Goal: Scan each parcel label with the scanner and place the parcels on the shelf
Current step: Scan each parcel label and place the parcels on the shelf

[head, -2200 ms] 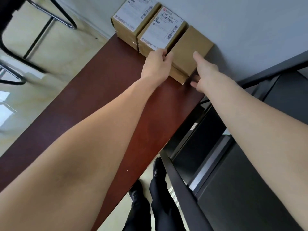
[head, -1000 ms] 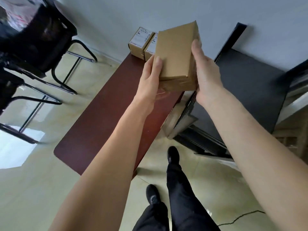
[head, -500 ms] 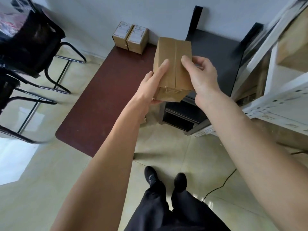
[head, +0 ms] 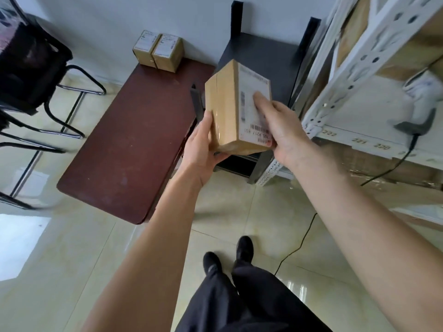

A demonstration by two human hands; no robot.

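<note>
Holding the parcel (head: pixel 230 111) in mid-air between tabletop (head: pixel 134 144) and shelf (head: pixel 359 130), left hand (head: pixel 201 149) cups its lower corner, right hand (head: pixel 282 130) grips across the label (head: pixel 251 92). Risk: those fingers mask the barcode, so the scanner (head: pixel 417 116) could misread.

Both hands, left hand (head: pixel 201 149), right hand (head: pixel 281 130), holding labelled parcel (head: pixel 225 109), scanner (head: pixel 417 116) on shelf (head: pixel 359 130)

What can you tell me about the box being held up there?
The parcel is a plain brown cardboard box, taped along its seam, held in the air and tilted. A white label with barcodes faces up. The left hand grips its lower left side; the right hand holds the right, thumb lying on the label.
</note>
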